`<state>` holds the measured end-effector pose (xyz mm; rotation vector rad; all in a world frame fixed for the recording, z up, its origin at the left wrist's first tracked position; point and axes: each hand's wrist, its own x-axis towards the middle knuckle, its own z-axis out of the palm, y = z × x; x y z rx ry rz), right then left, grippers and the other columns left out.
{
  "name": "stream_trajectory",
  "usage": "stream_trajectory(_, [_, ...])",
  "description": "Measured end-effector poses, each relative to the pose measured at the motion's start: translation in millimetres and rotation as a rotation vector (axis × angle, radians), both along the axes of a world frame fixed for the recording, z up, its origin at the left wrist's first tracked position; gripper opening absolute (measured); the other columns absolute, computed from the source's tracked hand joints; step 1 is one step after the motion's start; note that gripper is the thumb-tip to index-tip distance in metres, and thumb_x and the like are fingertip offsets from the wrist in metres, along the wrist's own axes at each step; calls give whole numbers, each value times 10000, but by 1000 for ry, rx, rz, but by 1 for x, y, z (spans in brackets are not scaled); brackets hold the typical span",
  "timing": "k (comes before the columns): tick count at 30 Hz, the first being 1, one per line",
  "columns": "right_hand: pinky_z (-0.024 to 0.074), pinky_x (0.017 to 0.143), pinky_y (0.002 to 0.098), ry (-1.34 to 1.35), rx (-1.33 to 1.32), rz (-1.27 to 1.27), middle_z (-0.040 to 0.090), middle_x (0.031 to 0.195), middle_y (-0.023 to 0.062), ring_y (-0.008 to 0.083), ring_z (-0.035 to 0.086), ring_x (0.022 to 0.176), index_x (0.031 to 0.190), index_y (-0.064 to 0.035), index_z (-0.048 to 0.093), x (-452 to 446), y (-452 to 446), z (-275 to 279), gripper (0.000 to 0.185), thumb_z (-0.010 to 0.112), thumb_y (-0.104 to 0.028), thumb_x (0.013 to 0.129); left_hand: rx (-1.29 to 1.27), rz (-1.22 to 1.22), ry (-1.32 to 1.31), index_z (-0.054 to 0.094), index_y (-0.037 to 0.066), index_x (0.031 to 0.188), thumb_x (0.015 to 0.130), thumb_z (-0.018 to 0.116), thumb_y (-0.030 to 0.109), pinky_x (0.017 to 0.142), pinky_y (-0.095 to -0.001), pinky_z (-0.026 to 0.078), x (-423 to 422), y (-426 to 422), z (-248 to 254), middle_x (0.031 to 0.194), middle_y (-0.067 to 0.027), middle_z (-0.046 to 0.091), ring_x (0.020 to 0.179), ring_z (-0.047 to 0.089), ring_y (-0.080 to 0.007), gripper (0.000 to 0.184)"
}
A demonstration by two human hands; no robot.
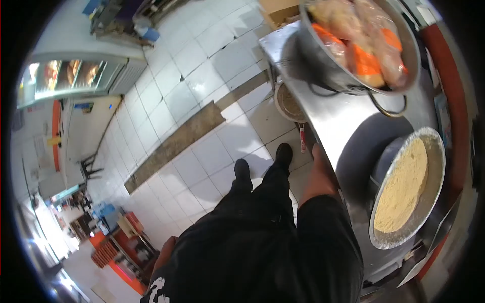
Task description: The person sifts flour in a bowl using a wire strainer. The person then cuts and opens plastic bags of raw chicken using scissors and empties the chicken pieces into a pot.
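Observation:
My right arm hangs beside the metal table, with my right hand close to its edge; the fingers are too indistinct to make out. At the left of my body, only a small part of my left hand or forearm shows, and its fingers are hidden. A round metal basin on the table holds pale yellow powder. Farther along stands a large metal pot with handles, filled with clear and orange plastic bags of food.
Under the table edge is a round container, with a red-and-white object near it. A brown strip crosses the white tiled floor. A lit display cooler and an orange-and-white counter stand at the left.

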<state>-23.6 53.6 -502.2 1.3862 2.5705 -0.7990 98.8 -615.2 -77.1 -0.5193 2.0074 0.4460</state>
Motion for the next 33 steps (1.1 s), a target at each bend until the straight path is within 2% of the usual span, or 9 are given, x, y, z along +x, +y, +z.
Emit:
stream_trajectory(8, [479,1022,547,59,114,-169,676,1273,205,407,620,1231,1283,-136,664,39,3,55,403,559,-387,986,33,-261,77,672,3,1084,965,685,331,823,-425,559,-81,-19,-34,994,-212,749,920,735,-300,349])
stream_trajectory(16, [461,1048,562,-302,-68,-272,663,1323,184,390,595,1293,1310,-169,665,237,-43,159,392,570,-379,993,108,-472,196,680,3,1073,961,686,337,827,-433,559,-165,-56,-105,1000,-219,750,927,738,-307,352])
stream_trajectory(18, [468,1079,551,-467,-115,-205,674,1346,172,395,621,1270,1343,-148,681,269,-85,251,375,548,-272,1015,116,-526,214,682,3,1070,960,686,339,828,-435,559,-184,-69,-129,1001,-221,750,929,738,-308,353])
stream_trajectory(20, [545,976,500,-484,-220,-136,730,1195,186,363,700,1129,1244,-80,703,340,-97,194,291,578,-146,991,120,-578,225,684,3,1067,959,686,340,829,-437,559,-202,-80,-152,1003,-223,750,931,739,-310,354])
stream_trajectory(23, [557,720,378,387,-609,-521,744,937,95,236,733,928,1114,-49,687,370,-138,215,202,562,-69,956,120,-662,228,687,4,1063,958,687,343,831,-440,559,-228,-87,-191,1005,-226,751,934,740,-313,355])
stream_trajectory(25, [507,637,302,690,-421,-484,702,916,43,142,665,798,1066,-60,659,345,-135,268,141,558,-45,971,119,-735,217,689,4,1060,957,687,344,832,-442,559,-241,-90,-220,1006,-227,751,936,741,-314,356])
stream_trajectory(27, [496,597,310,1029,-218,-555,683,907,39,145,621,715,1086,-66,643,302,-107,329,108,584,-124,1017,172,-839,179,703,4,1029,952,685,353,840,-456,558,-258,-91,-240,1002,-236,751,943,743,-328,357])
stream_trajectory(31, [538,731,376,1111,-436,-937,624,1246,139,220,659,850,1535,-125,389,248,-34,435,552,523,-390,1070,268,-800,295,711,3,910,966,598,377,788,-477,547,-268,-53,-202,922,-231,742,895,738,-338,395])
stream_trajectory(33, [539,741,387,1187,-470,-945,618,1143,122,212,653,827,1468,-133,423,224,-13,459,453,532,-254,1044,285,-807,378,711,2,856,972,557,390,759,-485,540,-259,-10,-140,887,-228,738,871,735,-341,433])
